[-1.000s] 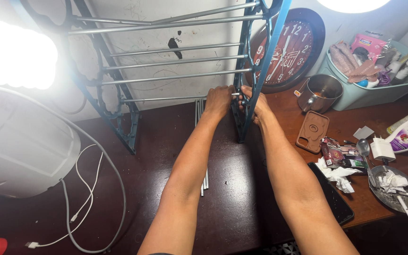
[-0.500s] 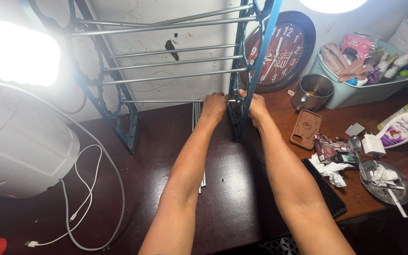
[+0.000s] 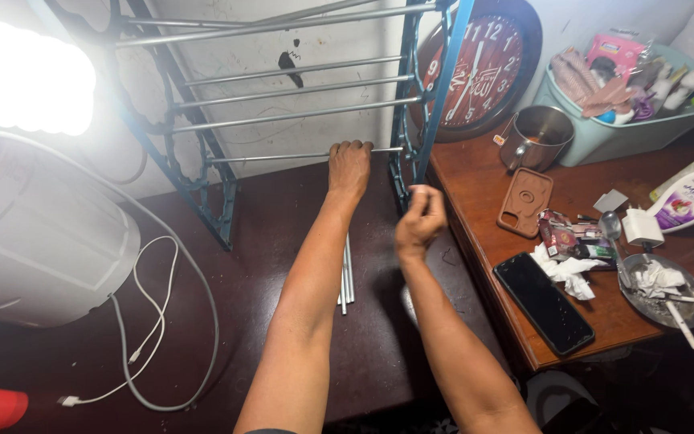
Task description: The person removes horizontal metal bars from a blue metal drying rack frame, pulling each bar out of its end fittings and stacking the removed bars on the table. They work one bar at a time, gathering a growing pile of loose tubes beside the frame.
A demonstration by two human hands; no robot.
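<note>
Gripping lowest rack rod (image 3: 283, 157), left hand (image 3: 350, 165), right hand (image 3: 419, 223) curled, contents unclear

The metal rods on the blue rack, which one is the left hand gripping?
The lowest rod, just above the dark table. The left hand wraps over it near its right end; the higher rods are untouched.

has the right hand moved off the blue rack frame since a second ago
Yes. The right hand has drawn back toward the person, away from the blue side frame it was on earlier; the left hand now grips the lowest rod.
</note>
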